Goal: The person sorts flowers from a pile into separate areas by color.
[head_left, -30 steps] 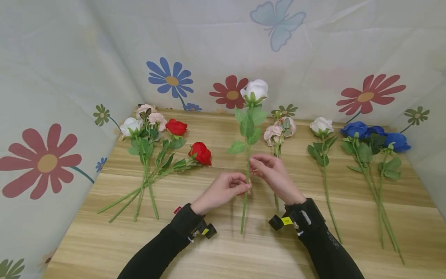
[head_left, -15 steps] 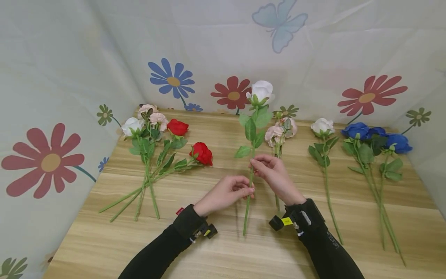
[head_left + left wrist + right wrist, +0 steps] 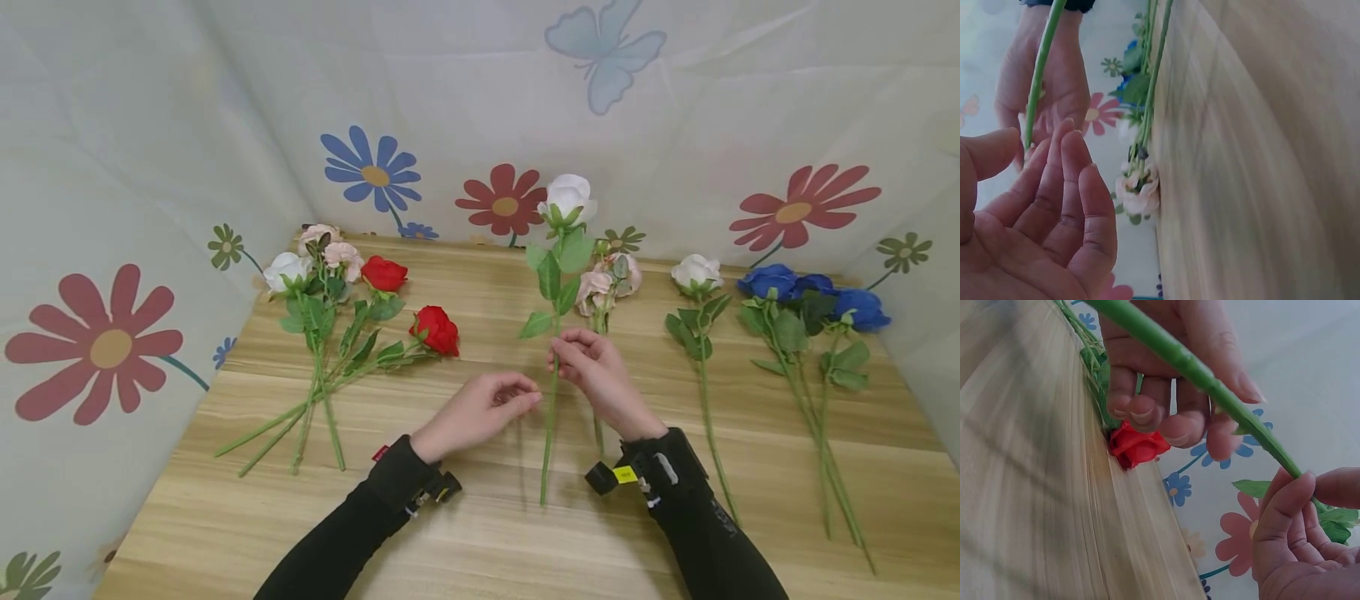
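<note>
A white rose (image 3: 567, 197) stands upright above the table in the head view, leaves under its bloom. My right hand (image 3: 600, 379) pinches its green stem between thumb and fingers, below the leaves. In the right wrist view that pinch on the stem (image 3: 1191, 365) shows close up. To the left, my left hand (image 3: 480, 412) holds nothing; its loosely bent fingers end a small gap short of the stem. The left wrist view shows the left palm (image 3: 1029, 250) bare. Behind the right hand lies a pale pink flower (image 3: 600, 287), its stem partly hidden.
On the left of the wooden table (image 3: 450, 533) lie crossed stems with a white rose (image 3: 287, 273), pink flowers (image 3: 341, 258) and red roses (image 3: 437, 331). A white rose (image 3: 696, 273) and several blue roses (image 3: 862, 308) lie on the right. A flower-printed cloth (image 3: 465, 92) hangs behind.
The white rose has shifted right with my right hand. My left hand, which held the stem lower down before, has let go and now stands just left of it.
</note>
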Action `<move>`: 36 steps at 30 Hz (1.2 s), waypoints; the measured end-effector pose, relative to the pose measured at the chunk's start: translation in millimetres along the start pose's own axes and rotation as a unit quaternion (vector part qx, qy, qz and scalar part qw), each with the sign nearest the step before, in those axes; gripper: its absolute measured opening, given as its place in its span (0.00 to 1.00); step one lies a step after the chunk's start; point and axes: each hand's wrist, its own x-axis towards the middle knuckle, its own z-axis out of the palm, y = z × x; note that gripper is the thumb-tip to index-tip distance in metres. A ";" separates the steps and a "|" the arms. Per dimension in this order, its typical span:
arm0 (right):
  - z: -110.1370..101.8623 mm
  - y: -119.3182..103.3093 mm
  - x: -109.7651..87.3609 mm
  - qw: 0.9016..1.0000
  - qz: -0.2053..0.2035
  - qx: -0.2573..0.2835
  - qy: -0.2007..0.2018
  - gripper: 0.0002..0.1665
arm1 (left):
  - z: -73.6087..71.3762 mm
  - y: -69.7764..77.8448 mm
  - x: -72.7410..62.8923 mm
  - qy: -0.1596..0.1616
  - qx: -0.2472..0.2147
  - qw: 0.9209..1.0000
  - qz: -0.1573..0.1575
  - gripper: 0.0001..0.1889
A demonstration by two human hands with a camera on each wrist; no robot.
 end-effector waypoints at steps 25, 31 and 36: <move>-90.4 -20.0 -39.6 0.986 0.009 -0.141 0.088 0.14 | -53.3 -3.5 -24.3 0.182 0.203 0.961 0.054 0.15; -122.7 -25.1 -52.3 0.969 0.003 -0.219 0.117 0.12 | -59.4 -5.4 -29.7 0.189 0.212 0.958 0.047 0.15; -143.0 -29.3 -59.3 0.930 -0.005 -0.343 0.131 0.19 | -64.2 -6.9 -33.5 0.195 0.220 0.955 0.047 0.15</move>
